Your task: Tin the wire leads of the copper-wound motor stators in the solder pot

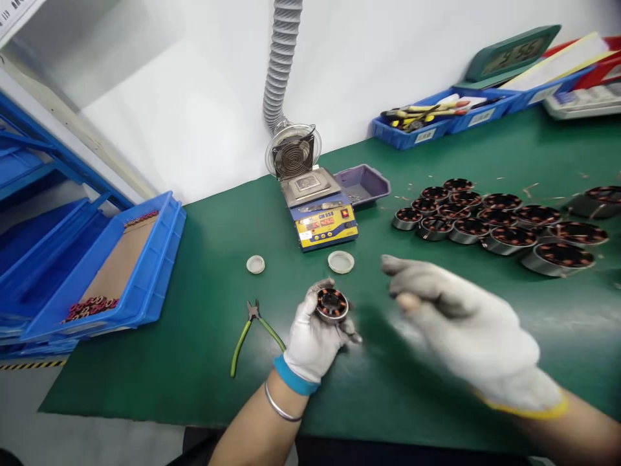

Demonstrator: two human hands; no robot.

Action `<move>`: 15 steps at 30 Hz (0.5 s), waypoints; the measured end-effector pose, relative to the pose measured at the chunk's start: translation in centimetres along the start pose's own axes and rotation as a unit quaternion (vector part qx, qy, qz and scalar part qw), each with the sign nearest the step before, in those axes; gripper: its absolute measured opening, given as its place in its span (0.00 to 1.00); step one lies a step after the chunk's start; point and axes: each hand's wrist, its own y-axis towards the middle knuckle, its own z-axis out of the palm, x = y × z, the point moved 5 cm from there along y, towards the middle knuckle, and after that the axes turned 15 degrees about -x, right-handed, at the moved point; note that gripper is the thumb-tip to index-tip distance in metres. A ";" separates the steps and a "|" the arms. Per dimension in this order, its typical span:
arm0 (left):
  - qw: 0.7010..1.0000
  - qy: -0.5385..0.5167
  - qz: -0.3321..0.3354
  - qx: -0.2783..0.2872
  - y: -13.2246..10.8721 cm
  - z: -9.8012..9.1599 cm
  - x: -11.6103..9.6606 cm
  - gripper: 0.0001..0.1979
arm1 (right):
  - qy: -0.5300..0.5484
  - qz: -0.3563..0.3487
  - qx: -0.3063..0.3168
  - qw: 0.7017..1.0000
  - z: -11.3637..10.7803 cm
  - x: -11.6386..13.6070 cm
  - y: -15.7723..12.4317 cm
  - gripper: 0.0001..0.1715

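Far left: blue crate (160, 259) w/ brown cardboard liner, small dark-red parts at its near and far ends; it sits half on the green bench mat (204, 323), next to blue shelving (43, 168). On mat, left of centre: green-handled cutters (252, 333), lying flat, jaws pointing away from person, just beside the left hand but not touching. Small white cap (255, 264) beyond them.

Left hand (315, 333), white glove w/ blue cuff, metal bangle on wrist: fingers wrapped round a motor stator (332, 304), round metal ring w/ copper windings, held just above mat at centre front, open face up. Grip is closed on it.

Behind: solder pot (323, 213) w/ yellow/blue front panel and red digits, fume fan (292, 154) on grey flex hose right behind it, purple tray (361, 184) touching its right side. Second white cap (340, 261) in front of the pot.

Right hand (466, 330), white glove w/ yellow cuff, motion-blurred, raised over mat right of the stator, apart from it. Fingers curled in; one bare fingertip shows. Can't tell if it pinches anything.

Right: batch of similar stators (490, 220) packed close on mat, well apart from both hands. Back right: blue bins (436, 123) w/ screwdrivers, green digital clock (514, 55).
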 end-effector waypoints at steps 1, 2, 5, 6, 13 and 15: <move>1.000 -0.014 0.002 -0.008 0.0 0.1 0.0 0.23 | -0.034 -0.121 0.029 0.992 0.4 1.3 -0.8 0.04; 0.999 -0.026 0.005 -0.018 0.0 0.2 0.0 0.22 | -0.061 -0.230 0.049 0.970 0.9 2.4 -1.6 0.05; 0.997 -0.046 0.029 -0.056 -0.1 0.2 0.0 0.15 | -0.125 -0.391 0.054 0.910 2.3 4.0 -3.3 0.09; 0.996 -0.045 0.040 -0.066 -0.2 0.3 0.1 0.13 | -0.139 -0.403 0.052 0.903 2.7 4.2 -3.5 0.07; 0.993 -0.053 0.057 -0.094 -0.8 0.7 0.0 0.08 | -0.169 -0.438 0.058 0.881 3.6 4.5 -3.6 0.09; 0.992 -0.064 0.025 -0.103 -0.5 0.4 -0.5 0.06 | -0.161 -0.428 0.059 0.887 3.7 4.3 -3.1 0.10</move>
